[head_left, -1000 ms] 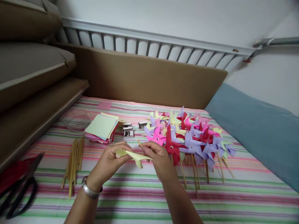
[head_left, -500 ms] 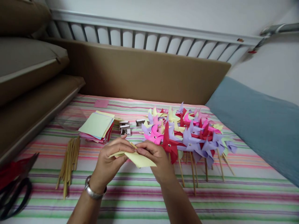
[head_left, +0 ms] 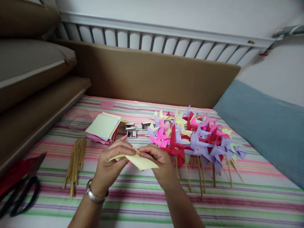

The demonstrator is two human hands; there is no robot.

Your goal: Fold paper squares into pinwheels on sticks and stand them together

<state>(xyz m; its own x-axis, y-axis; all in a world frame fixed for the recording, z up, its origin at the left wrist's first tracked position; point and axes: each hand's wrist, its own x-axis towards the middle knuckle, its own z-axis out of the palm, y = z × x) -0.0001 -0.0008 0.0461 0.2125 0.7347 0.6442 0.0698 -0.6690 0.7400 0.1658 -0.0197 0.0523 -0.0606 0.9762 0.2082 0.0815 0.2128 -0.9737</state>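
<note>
A pale yellow paper pinwheel [head_left: 142,162], partly folded, is between my hands above the striped cloth. My left hand [head_left: 108,166], with a silver bracelet at the wrist, is closed on its left side. My right hand [head_left: 163,164] pinches at the middle, where the tip of a wooden stick [head_left: 136,149] shows against the paper. Fingers hide most of that stick and whatever joins it to the paper. To the right lie finished pinwheels [head_left: 198,144] in red, purple, pink and yellow, each with a metal pin at its centre where visible.
Left of my hands are a stack of coloured paper squares [head_left: 102,125], a bundle of wooden sticks [head_left: 75,161] and black-handled scissors [head_left: 26,193] beside red material [head_left: 16,171]. Small open boxes [head_left: 130,131] stand beyond. Brown cushions [head_left: 35,91] and a brown panel [head_left: 152,76] border the cloth.
The view has shifted slightly, so the surroundings sit farther right. Both hands keep their hold on the yellow paper, with the stick's tip a little more visible.
</note>
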